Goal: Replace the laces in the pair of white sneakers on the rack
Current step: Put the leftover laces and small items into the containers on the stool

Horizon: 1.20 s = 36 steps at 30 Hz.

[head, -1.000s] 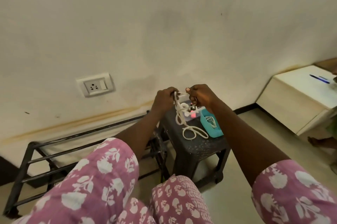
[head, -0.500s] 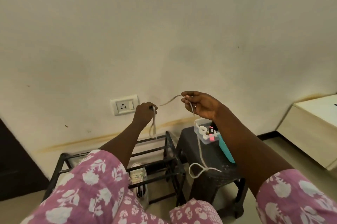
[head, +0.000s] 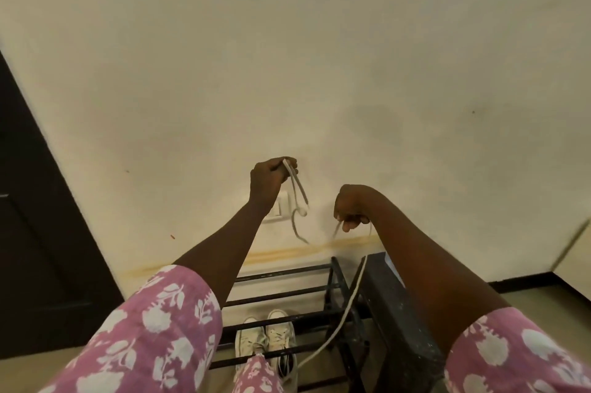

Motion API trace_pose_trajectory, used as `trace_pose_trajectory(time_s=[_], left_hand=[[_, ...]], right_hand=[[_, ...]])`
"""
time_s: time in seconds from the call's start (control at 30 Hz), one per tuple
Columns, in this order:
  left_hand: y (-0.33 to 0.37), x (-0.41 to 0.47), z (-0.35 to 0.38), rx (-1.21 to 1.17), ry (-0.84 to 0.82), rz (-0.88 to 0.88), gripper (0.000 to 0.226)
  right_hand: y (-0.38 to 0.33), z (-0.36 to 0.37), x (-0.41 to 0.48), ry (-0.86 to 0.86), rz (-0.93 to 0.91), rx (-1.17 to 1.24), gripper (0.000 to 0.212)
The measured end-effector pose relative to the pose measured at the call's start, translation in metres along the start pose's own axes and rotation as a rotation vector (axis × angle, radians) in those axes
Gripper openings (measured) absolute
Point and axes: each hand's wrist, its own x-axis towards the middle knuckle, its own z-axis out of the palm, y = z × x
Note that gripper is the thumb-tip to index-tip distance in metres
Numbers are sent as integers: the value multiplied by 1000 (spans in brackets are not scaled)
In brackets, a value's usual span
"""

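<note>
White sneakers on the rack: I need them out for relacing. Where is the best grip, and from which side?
Probably the heel collars of the white sneakers, from the near side: heels face the person, and rack bars cross above them.

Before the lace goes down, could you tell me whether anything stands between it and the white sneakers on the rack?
Yes. The lace, held by the left hand and right hand, is raised. The white sneakers sit on a lower shelf, with the rack's upper bars crossing above them and a pink-clad knee covering one heel.
</note>
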Motion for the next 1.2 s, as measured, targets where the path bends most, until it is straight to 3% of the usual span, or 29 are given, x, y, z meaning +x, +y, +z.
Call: trace_pose_trajectory(time_s=[0.1, 0.23, 0.33, 0.43, 0.53, 0.7, 0.83, 0.93, 1.07, 1.2], left_hand=[[15, 5, -1, -163, -32, -82, 21], [27, 14, 2, -127, -38, -70, 26], [30, 21, 4, 234, 6, 76, 25], [37, 24, 4, 563, -86, 259, 23], [49, 30, 4, 786, -187, 248, 23], [73, 37, -1, 932, -237, 190, 26], [92, 38, -2, 1013, -331, 96, 25], [106, 38, -5, 838, -419, -129, 30], [118, 40, -18, 250, -606, -527, 32], [121, 38, -24, -310, -534, -569, 26]], right_hand=[[-16, 5, 7, 59, -87, -35, 31], [-33, 13, 10, 99, -248, 393, 25], [-44, 17, 15, 240, -270, 513, 29], [-55, 18, 13, 383, -273, 603, 25], [-62, 14, 3, 276, -254, 842, 18], [-60, 12, -1, 161, -288, 1159, 23], [-57, 3, -5, -38, -266, 1237, 42], [-58, -2, -5, 24, -316, 1258, 32], [-59, -5, -5, 216, -332, 1282, 29], [-57, 2, -1, 348, -375, 1109, 21]])
